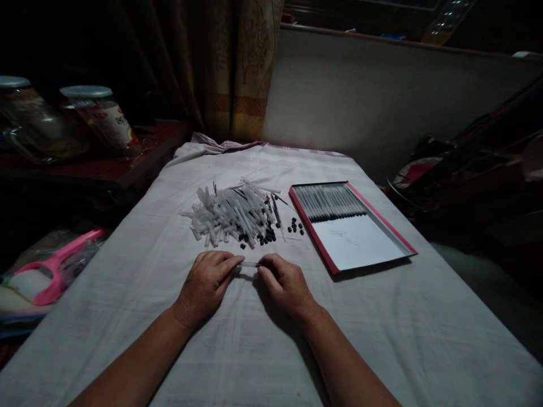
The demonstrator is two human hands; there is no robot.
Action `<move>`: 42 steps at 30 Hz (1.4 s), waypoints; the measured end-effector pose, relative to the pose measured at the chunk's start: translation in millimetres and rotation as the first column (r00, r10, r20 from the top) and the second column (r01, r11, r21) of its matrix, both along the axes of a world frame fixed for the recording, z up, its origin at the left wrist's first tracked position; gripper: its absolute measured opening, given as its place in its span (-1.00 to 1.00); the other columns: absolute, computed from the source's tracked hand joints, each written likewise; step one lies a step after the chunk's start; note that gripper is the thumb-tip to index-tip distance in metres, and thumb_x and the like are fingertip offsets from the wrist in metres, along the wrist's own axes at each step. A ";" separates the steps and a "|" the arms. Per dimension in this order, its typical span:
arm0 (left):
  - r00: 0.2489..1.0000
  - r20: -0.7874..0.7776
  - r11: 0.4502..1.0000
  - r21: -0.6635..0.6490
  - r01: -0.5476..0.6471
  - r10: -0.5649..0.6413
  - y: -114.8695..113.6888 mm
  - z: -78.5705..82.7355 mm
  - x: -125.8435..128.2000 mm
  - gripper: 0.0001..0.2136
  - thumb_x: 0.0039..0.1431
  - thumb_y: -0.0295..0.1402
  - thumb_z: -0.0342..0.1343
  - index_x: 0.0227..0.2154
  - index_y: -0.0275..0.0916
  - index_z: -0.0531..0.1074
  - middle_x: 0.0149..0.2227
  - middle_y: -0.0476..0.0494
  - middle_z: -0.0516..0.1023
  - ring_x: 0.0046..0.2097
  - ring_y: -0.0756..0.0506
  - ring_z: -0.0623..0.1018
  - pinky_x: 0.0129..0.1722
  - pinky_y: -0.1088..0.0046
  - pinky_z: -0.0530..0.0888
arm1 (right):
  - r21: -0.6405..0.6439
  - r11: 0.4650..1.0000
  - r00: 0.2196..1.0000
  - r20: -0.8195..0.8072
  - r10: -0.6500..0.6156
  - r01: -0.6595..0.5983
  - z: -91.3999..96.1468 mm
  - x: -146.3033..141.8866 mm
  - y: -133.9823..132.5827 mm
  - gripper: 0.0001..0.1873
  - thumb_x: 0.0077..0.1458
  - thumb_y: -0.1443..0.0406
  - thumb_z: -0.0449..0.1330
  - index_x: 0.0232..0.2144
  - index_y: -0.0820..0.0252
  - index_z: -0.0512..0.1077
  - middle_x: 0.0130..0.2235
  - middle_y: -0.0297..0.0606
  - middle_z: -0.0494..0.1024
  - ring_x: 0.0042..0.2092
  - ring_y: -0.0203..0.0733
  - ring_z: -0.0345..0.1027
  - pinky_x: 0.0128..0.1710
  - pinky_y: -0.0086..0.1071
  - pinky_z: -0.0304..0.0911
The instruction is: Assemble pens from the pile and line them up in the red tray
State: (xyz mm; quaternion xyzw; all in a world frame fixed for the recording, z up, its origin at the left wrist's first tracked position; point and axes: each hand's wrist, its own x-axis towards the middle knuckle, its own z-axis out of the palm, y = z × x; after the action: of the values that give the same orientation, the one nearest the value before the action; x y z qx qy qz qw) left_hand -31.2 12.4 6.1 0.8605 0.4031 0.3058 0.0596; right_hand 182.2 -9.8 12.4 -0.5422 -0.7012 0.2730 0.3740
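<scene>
In our left hand (pixel 207 278) we pinch one end of a thin clear pen (pixel 249 264) between thumb and fingers, and our right hand (pixel 286 281) grips its other end, so the pen lies crosswise between the two, just above the white cloth (pixel 365 350). Both our hands are curled closed around it.

Just beyond them we have a loose heap of translucent tubes (pixel 227 217), with small black caps (pixel 267 236) gathered at its near right edge and a few more lying a little farther right. Dark, slender refills (pixel 276 211) stick out at the heap's right side.

To the right of the heap we see a shallow red-edged box (pixel 316 243); a row of pens (pixel 328 200) fills its far half, their black ends towards us.

At the left edge lies a pink plastic object (pixel 55 265). Farther left, lidded jars (pixel 104 121) stand on a dark red table (pixel 139 161), and at the far side hangs a patterned curtain (pixel 237 68).
</scene>
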 end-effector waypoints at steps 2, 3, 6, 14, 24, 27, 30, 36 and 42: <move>1.000 0.000 1.000 0.000 0.009 -0.009 -0.1 0.6 0.1 -0.76 0.31 -0.35 0.03 -0.02 -0.15 0.48 -0.20 -0.16 0.58 -0.15 -0.14 0.52 -0.13 0.24 0.40 | 0.009 1.000 0.999 0.037 0.003 -0.003 0.1 0.6 -0.1 -0.74 0.22 0.22 0.05 -0.38 0.11 0.52 -0.41 -0.26 0.59 -0.37 -0.20 0.45 -0.33 -0.40 0.27; 1.000 -0.001 1.000 0.000 0.012 -0.012 -0.2 0.9 0.1 -0.76 0.31 -0.35 0.03 -0.02 -0.15 0.48 -0.20 -0.16 0.58 -0.15 -0.14 0.52 -0.13 0.24 0.40 | 0.004 1.000 0.999 0.044 0.002 -0.002 0.2 0.9 -0.2 -0.73 0.23 0.20 0.05 -0.37 0.11 0.52 -0.42 -0.26 0.59 -0.38 -0.20 0.45 -0.33 -0.40 0.26; 1.000 -0.003 1.000 -0.001 0.008 -0.008 -0.5 1.3 0.2 -0.77 0.32 -0.35 0.02 -0.03 -0.16 0.48 -0.20 -0.17 0.58 -0.15 -0.15 0.51 -0.13 0.24 0.40 | -0.007 1.000 0.999 0.044 0.011 -0.011 0.9 1.3 -0.7 -0.78 0.19 0.22 0.11 -0.18 0.11 0.49 -0.33 -0.25 0.61 -0.33 -0.19 0.47 -0.29 -0.39 0.28; 1.000 -0.001 1.000 0.025 0.012 -0.012 -0.5 1.0 0.8 -0.78 0.32 -0.36 0.02 -0.04 -0.20 0.47 -0.20 -0.17 0.57 -0.16 -0.14 0.51 -0.14 0.26 0.39 | 0.018 1.000 0.995 0.094 0.024 -0.026 1.1 2.7 -1.3 -0.79 0.19 0.23 0.11 -0.16 0.11 0.47 -0.33 -0.26 0.61 -0.32 -0.19 0.47 -0.29 -0.40 0.27; 1.000 0.007 0.999 0.024 0.020 -0.020 0.3 0.5 1.0 -0.78 0.33 -0.37 0.02 -0.04 -0.20 0.47 -0.21 -0.16 0.57 -0.17 -0.13 0.51 -0.16 0.28 0.39 | 0.109 0.993 0.989 0.140 0.039 -0.054 -2.5 3.5 -0.4 -0.79 0.22 0.28 0.06 -0.15 0.15 0.45 -0.33 -0.23 0.59 -0.34 -0.20 0.45 -0.30 -0.41 0.25; 1.000 0.015 0.999 0.029 0.026 -0.026 0.6 -0.3 0.7 -0.78 0.33 -0.37 0.02 -0.04 -0.20 0.48 -0.21 -0.16 0.57 -0.17 -0.13 0.51 -0.15 0.28 0.39 | 0.158 0.985 0.983 0.179 0.043 -0.072 -3.4 2.5 0.2 -0.78 0.25 0.28 0.01 -0.27 0.15 0.47 -0.36 -0.23 0.57 -0.35 -0.21 0.43 -0.31 -0.43 0.22; 0.999 0.016 0.999 0.033 0.031 -0.031 0.7 -1.2 0.6 -0.78 0.32 -0.36 0.03 -0.04 -0.20 0.48 -0.22 -0.16 0.57 -0.17 -0.13 0.51 -0.15 0.28 0.39 | 0.147 0.987 0.980 0.197 0.035 -0.064 -4.3 0.7 0.7 -0.72 0.28 0.26 -0.02 -0.35 0.17 0.46 -0.42 -0.25 0.54 -0.39 -0.23 0.40 -0.35 -0.43 0.18; 0.999 0.024 0.999 0.023 0.039 -0.039 0.9 -0.2 1.3 -0.77 0.30 -0.38 0.05 -0.04 -0.19 0.49 -0.22 -0.16 0.57 -0.17 -0.13 0.52 -0.15 0.29 0.40 | 0.072 0.997 0.984 0.178 0.006 -0.019 -5.4 -1.5 1.3 -0.58 0.30 0.19 -0.07 -0.53 0.16 0.40 -0.54 -0.28 0.46 -0.48 -0.24 0.32 -0.43 -0.42 0.10; 0.998 0.052 0.999 0.018 0.036 -0.037 1.5 1.5 1.3 -0.78 0.30 -0.38 0.04 -0.06 -0.21 0.50 -0.23 -0.16 0.57 -0.19 -0.12 0.52 -0.17 0.30 0.41 | 0.027 0.999 0.994 0.107 0.016 -0.019 -0.3 -1.5 -0.3 -0.76 0.23 0.21 0.02 -0.29 0.16 0.45 -0.40 -0.25 0.55 -0.39 -0.22 0.39 -0.35 -0.43 0.16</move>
State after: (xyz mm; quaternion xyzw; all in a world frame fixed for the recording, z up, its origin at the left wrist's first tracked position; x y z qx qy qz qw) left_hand -29.9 14.0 7.6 0.8599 0.3829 0.3304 0.0686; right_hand 180.7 -10.1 12.1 -0.5445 -0.7286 0.2373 0.3411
